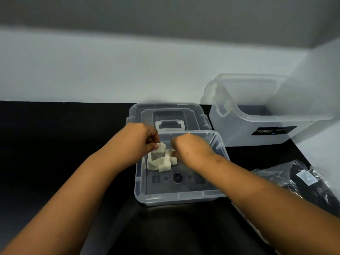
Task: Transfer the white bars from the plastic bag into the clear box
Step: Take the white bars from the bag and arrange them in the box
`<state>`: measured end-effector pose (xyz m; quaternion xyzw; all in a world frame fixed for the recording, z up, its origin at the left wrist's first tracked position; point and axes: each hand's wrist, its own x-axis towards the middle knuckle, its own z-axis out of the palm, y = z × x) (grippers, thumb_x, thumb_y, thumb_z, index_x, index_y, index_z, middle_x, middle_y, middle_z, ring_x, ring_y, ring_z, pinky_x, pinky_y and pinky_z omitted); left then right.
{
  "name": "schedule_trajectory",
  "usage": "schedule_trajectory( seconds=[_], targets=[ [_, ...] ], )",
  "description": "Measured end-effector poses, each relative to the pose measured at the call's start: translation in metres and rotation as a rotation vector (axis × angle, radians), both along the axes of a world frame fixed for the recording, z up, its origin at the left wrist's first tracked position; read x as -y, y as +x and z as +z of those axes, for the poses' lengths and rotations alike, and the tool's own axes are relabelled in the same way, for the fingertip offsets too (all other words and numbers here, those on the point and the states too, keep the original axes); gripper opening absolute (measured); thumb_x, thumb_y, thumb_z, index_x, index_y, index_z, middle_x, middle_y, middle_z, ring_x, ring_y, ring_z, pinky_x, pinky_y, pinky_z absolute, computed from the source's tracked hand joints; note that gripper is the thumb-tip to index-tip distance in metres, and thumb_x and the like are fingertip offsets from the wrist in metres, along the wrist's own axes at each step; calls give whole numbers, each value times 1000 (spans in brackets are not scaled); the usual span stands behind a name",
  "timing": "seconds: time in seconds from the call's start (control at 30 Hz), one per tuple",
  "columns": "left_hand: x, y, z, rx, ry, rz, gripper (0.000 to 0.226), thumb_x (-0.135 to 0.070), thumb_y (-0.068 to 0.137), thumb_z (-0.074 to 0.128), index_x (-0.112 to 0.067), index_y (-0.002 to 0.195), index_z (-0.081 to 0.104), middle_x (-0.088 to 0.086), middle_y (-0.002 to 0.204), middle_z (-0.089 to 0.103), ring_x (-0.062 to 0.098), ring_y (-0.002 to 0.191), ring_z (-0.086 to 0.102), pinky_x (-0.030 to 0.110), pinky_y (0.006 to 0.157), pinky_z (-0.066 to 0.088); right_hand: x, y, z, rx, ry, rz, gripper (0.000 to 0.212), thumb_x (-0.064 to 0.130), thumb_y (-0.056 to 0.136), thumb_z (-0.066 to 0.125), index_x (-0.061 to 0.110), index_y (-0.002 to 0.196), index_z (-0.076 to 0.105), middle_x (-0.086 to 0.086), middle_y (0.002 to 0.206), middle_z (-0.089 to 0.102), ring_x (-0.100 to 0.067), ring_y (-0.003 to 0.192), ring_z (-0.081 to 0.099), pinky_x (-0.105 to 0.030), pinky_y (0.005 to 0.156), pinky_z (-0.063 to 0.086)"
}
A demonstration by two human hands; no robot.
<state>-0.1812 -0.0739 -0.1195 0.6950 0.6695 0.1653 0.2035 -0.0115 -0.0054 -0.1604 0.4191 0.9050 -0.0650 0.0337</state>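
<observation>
Head view. We find both hands working over the clear box (181,195), which sits open on the black table (55,144) directly before the person. A cluster of white bars (163,163) lies in the far left part of the box floor; some lean against one another, and we cannot count them with confidence.

The left hand (142,139) pinches a thin, translucent piece at its fingertips, held just above the cluster. We judge this to be the small plastic bag (159,151), with a bar or bars showing pale through it, though blur prevents certainty. The right hand (187,147) is curled just beside it, knuckles toward the camera. Its fingertips are hidden, so we cannot tell whether it grips the bag, grips a bar, or holds nothing.

Progress: we judge the transfer well advanced, since most visible bars rest inside the box. What is left appears to be emptying or freeing the pinched piece.

Orientation: the held piece hangs roughly upright, its long axis near vertical with the upper end tipped slightly right. The bars below lie mixed, with no common direction.

Also present: the box lid (168,115) flat behind the box, a larger clear bin (257,126) at far right, and a dark packaged item (303,181) near the right forearm.
</observation>
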Motion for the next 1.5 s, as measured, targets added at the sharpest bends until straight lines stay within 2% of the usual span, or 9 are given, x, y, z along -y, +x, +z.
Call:
schedule_trajectory(
  seconds=[0.17,0.33,0.6,0.77,1.03,1.2,1.27,1.37,1.5],
  targets=[
    [-21,37,-15,-28,-137,-78,11,-19,83,73,-18,94,70,-8,85,70,6,81,66,23,80,53,10,39,18,-199,63,-140,18,35,92,59,18,90,63,1,73,57,-20,72,59,-29,65,48],
    [-47,67,-44,-141,-251,-116,9,-11,84,70,-16,91,69,-4,81,65,11,74,60,22,72,47,27,70,40,-353,62,-206,20,37,93,59,19,87,64,4,75,64,-13,68,60,-27,59,47],
    [-56,80,-66,-284,-190,-87,10,-15,88,64,-16,96,70,3,95,69,18,84,63,30,80,53,43,122,57,-490,12,-348,23,46,89,62,25,81,65,9,63,62,-4,58,58,-20,53,46],
    [-48,82,-59,-497,-51,-82,11,-23,93,57,-22,97,67,2,93,67,22,83,62,36,75,55,52,153,63,-566,-6,-403,24,47,85,66,24,76,66,7,60,64,-6,56,59,-31,59,53],
    [-43,93,-47,-786,-80,-109,11,-18,95,56,-19,103,63,0,80,51,21,72,52,31,67,47,57,190,61,-608,-64,-460,21,42,83,69,24,72,67,6,60,65,-7,51,60,-34,60,56],
    [-40,94,-32,-780,-54,-57,14,-27,94,59,-17,102,64,5,93,65,21,76,58,29,63,44,57,217,66,-569,-84,-536,17,42,83,69,27,74,68,8,65,67,-5,52,60,-26,59,52],
    [-37,96,-22,-747,-1,-6,20,-33,96,55,-16,97,64,4,84,62,19,68,55,28,58,41,56,233,67,-555,-89,-566,17,42,82,70,28,73,68,8,66,67,-6,55,61,-25,58,48],
    [-33,115,-3,-618,177,38,28,-39,96,52,-17,84,62,-1,71,58,20,63,58,30,56,48,52,263,65,-508,-86,-611,17,38,81,72,26,70,68,7,65,67,-9,56,62,-28,59,47],
    [-30,177,14,-434,352,-35,30,-44,95,49,-19,86,65,0,81,66,23,72,62,33,59,50,45,298,55,-407,-149,-651,14,33,83,73,26,71,68,9,59,64,-2,53,58,-25,57,43]
  ],
)
